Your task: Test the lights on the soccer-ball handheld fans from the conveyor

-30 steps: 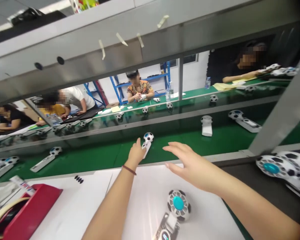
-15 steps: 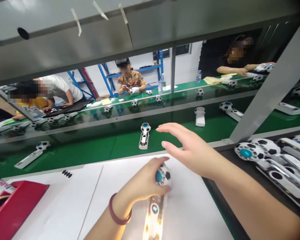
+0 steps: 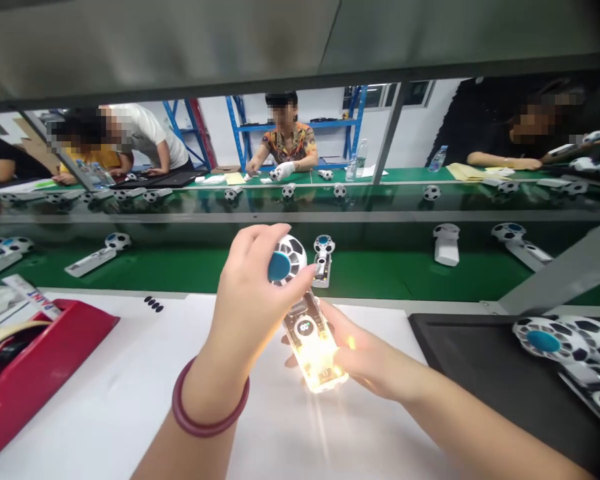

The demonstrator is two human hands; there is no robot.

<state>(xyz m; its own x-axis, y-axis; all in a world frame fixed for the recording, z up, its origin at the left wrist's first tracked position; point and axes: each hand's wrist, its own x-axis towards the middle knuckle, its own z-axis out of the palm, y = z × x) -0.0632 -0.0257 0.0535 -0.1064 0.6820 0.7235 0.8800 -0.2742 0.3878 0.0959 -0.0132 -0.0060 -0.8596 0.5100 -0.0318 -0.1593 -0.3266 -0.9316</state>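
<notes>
A device with a football-patterned head and a clear, brightly lit body point(image 3: 307, 337) is held up over the white work surface point(image 3: 275, 433). My left hand point(image 3: 253, 280), with a dark red band on the wrist, grips the round head around its blue centre. Round the lower lit body, from the right and beneath, closes my right hand point(image 3: 355, 347); some of its fingers are hidden behind the device. Small digits glow on the round display. Just behind the head, a similar unlit device point(image 3: 323, 260) lies on the green belt point(image 3: 375, 270).
A red tape dispenser point(image 3: 75, 347) stands at the left, near several black ovals point(image 3: 153, 304). At the right, a black tray point(image 3: 460, 360) holds football-headed devices point(image 3: 555, 340). More lie on the belts. People sit or lean across the line.
The lit device has been lifted and tilted, its head up. My right hand has come down from above the belt and taken hold of its body. The camera view has shifted.
</notes>
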